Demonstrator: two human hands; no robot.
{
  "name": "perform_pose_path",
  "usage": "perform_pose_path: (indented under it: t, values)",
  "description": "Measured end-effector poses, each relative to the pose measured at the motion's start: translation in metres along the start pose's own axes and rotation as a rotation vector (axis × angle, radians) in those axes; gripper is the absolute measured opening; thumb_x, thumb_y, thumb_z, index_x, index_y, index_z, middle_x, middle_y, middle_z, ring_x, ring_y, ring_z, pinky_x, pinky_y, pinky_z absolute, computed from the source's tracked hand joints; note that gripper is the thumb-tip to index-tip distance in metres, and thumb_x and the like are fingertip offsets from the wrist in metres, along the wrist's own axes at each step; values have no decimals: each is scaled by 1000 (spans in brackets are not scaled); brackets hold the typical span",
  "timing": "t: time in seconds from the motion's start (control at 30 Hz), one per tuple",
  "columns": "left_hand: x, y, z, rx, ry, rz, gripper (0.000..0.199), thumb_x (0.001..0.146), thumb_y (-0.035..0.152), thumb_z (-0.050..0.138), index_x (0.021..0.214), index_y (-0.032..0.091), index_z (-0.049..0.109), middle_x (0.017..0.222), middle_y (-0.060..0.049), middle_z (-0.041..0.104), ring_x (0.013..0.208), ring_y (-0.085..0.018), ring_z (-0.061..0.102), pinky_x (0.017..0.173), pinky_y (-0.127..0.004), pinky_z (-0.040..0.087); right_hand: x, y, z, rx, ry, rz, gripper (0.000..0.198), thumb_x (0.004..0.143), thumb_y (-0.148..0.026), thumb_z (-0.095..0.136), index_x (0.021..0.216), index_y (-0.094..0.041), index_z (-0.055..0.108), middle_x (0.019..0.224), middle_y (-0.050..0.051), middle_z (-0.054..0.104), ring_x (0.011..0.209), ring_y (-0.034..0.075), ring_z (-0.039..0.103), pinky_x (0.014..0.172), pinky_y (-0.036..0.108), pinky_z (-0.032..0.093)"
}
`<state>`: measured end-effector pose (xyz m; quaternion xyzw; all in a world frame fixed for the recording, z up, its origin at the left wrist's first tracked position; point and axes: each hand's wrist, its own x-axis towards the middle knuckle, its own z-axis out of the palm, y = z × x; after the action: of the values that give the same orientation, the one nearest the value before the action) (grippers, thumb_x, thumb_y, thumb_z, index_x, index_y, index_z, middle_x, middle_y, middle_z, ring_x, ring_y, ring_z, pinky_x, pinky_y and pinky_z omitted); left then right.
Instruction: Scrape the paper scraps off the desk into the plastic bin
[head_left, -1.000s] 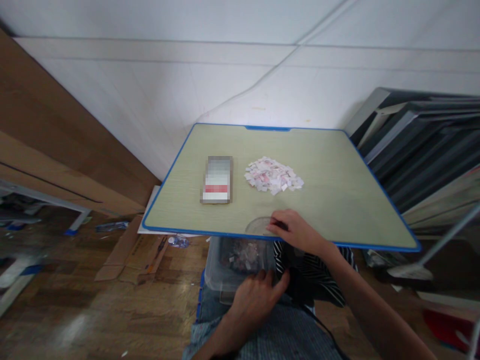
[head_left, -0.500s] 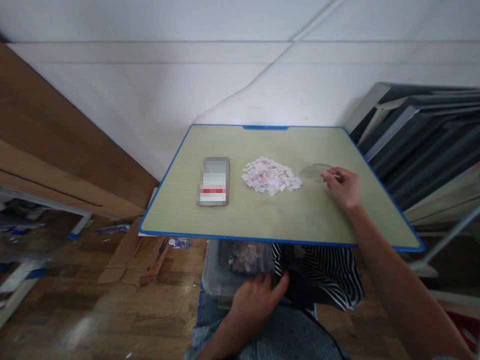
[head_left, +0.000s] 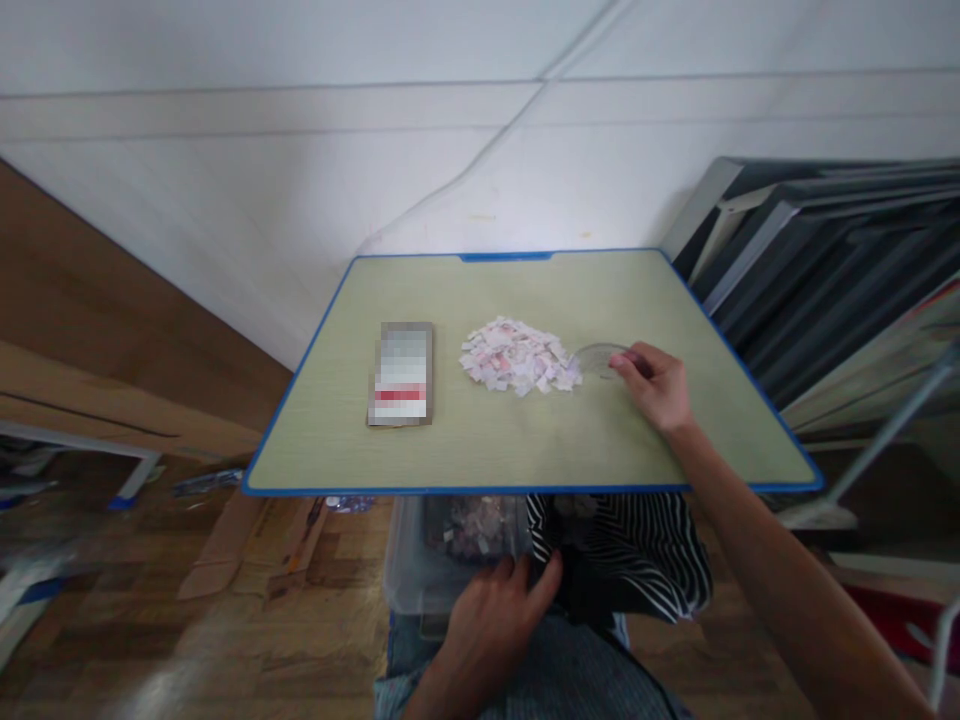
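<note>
My right hand (head_left: 656, 385) pinches a thin clear plastic piece with a rounded edge (head_left: 596, 357), perhaps a lid. Its left edge reaches the right side of a heap of small pale pink and white paper scraps (head_left: 517, 355) on the table. Below the front edge, my left hand (head_left: 495, 615) rests by my lap with the thumb apart from the fingers, holding nothing I can see. Close to it are a clear plastic box (head_left: 405, 570) with scraps inside and a black-and-white striped cloth (head_left: 660, 550).
The pale green tabletop (head_left: 600, 455) has a blue rim and stands against a white wall (head_left: 247, 200). A phone-like object with a pixelated face (head_left: 403, 375) lies at its left. Dark folded panels (head_left: 840, 250) lean on the right. Flattened cardboard (head_left: 225, 560) lies on the floor.
My right hand has moved the clear plastic piece left, from beside the heap of scraps up to its edge. My left hand stays near the box. The whole view has shifted slightly.
</note>
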<state>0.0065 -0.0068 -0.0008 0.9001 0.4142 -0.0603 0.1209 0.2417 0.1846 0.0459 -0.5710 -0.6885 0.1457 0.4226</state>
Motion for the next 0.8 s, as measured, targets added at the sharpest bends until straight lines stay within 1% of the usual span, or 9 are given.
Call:
perform_pose_path:
  t: [0.1, 0.2, 0.33, 0.37, 0.47, 0.53, 0.67, 0.73, 0.8]
  values:
    - [0, 0, 1, 4, 2, 3, 55, 82, 10, 45, 132, 20, 25, 98, -9, 59, 78, -20, 59, 60, -27, 48, -2, 0, -2, 11, -108, -2, 35, 77, -43, 48, 52, -19, 43, 47, -4, 33, 45, 8, 30, 43, 24, 23]
    - [0, 0, 1, 10, -2, -1, 55, 82, 10, 45, 133, 20, 25, 97, -9, 59, 78, -20, 59, 60, -28, 49, -4, -1, -4, 28, -87, -29, 34, 78, -41, 48, 53, -19, 42, 49, -4, 33, 45, 8, 30, 43, 24, 24]
    - [-1, 0, 2, 13, -9, -15, 55, 82, 10, 44, 133, 21, 24, 97, -9, 58, 78, -19, 58, 60, -27, 48, -9, -6, -7, 47, -178, -30, 38, 78, -43, 49, 50, -19, 39, 47, -4, 34, 44, 8, 32, 43, 23, 25]
    - [-1, 0, 2, 14, -13, -15, 56, 83, 10, 43, 133, 21, 23, 98, -9, 58, 79, -19, 58, 60, -27, 48, -12, -7, -7, 61, -167, -14, 38, 79, -43, 48, 50, -19, 40, 46, -4, 35, 43, 7, 33, 42, 23, 26]
    - [-1, 0, 2, 13, -26, -6, 57, 83, 10, 43, 134, 22, 22, 99, -9, 57, 80, -19, 58, 61, -27, 48, -25, -12, -7, 100, -25, 84, 33, 80, -41, 47, 57, -18, 45, 44, -5, 37, 41, 7, 34, 41, 22, 27]
    - [-1, 0, 3, 9, -31, -2, 57, 82, 9, 43, 134, 22, 22, 99, -9, 57, 80, -19, 58, 61, -27, 48, -35, -13, -7, 90, 26, 132, 28, 80, -39, 48, 62, -17, 49, 47, -4, 40, 42, 7, 37, 41, 22, 28]
    - [-2, -1, 3, 4, -8, -2, 57, 81, 8, 45, 133, 21, 24, 99, -9, 58, 78, -20, 59, 59, -29, 49, -46, -11, -5, 20, 41, 128, 24, 79, -35, 50, 64, -16, 52, 58, 0, 49, 53, 9, 45, 46, 21, 35]
    - [-2, -1, 4, 8, -1, -2, 57, 80, 8, 45, 132, 20, 25, 97, -8, 58, 77, -20, 59, 59, -29, 49, -46, -9, -5, 3, 61, 134, 22, 78, -33, 51, 65, -15, 53, 59, 0, 50, 53, 9, 45, 47, 22, 34]
    - [-2, 0, 4, 9, 0, -5, 58, 80, 8, 46, 132, 21, 25, 97, -8, 59, 77, -20, 59, 59, -28, 49, -44, -9, -6, 8, 32, 148, 22, 78, -33, 51, 64, -15, 53, 56, -1, 48, 49, 8, 41, 45, 22, 32]
